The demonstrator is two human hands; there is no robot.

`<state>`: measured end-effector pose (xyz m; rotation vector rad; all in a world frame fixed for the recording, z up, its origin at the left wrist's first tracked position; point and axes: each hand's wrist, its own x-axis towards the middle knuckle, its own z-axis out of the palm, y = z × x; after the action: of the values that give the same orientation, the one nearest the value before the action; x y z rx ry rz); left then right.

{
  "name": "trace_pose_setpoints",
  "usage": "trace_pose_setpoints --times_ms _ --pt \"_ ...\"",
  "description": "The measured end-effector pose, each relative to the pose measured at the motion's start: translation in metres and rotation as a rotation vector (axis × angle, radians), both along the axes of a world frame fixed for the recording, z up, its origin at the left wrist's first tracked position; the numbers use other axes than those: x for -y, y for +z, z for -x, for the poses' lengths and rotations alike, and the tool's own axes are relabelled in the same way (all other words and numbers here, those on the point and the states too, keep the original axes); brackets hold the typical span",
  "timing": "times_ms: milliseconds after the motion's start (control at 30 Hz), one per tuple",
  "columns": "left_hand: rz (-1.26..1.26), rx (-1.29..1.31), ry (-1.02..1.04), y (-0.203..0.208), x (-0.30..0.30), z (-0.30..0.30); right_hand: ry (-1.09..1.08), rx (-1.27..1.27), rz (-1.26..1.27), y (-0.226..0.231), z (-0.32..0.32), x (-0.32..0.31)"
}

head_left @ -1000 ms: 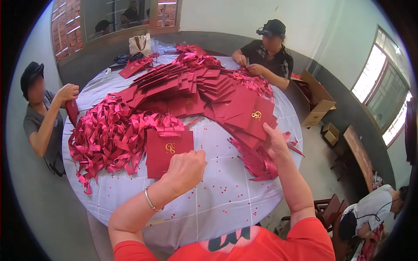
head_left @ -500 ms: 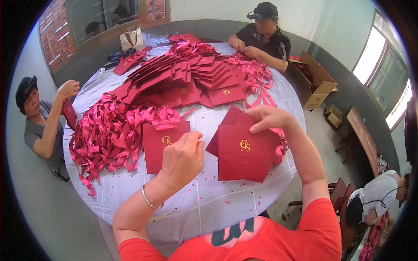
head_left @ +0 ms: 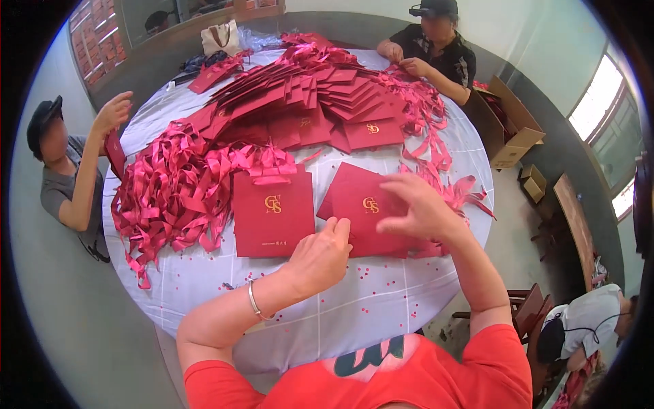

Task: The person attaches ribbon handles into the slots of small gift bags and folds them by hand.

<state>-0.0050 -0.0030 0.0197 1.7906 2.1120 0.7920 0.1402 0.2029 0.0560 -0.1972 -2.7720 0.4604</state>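
Observation:
Near the table's front edge lie two stacks of dark red paper gift bags with gold emblems. The left stack (head_left: 274, 221) lies flat, with a pink ribbon across its top. Beside it the right stack (head_left: 354, 187) is slightly fanned out. My left hand (head_left: 319, 255), fingers bent and pressed together, is at the right stack's lower left corner; whether it pinches anything is hidden. Over that stack's right part hovers my right hand (head_left: 426, 211), thumb and fingers apart, holding nothing.
Pink ribbons (head_left: 174, 194) heap up at left, behind them a big spread of red bags (head_left: 300, 102). Red dots litter the white tablecloth (head_left: 306, 327). One person (head_left: 71, 170) sits at left, another (head_left: 439, 58) at the far right. A cardboard box (head_left: 511, 129) stands beyond the table.
My left hand has moved right, from the left stack to the right stack's corner. My right hand has come off the right stack's top edge, lower and opened. The view has shifted slightly.

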Motion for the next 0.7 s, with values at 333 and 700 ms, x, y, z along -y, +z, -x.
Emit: trace_pose_setpoints --times_ms 333,700 --pt "-0.191 -0.038 0.017 0.007 -0.003 -0.002 0.023 -0.04 -0.077 -0.018 -0.029 0.029" --pt "-0.273 -0.167 -0.122 0.006 0.0 -0.01 0.169 0.091 0.079 -0.018 -0.058 0.09"
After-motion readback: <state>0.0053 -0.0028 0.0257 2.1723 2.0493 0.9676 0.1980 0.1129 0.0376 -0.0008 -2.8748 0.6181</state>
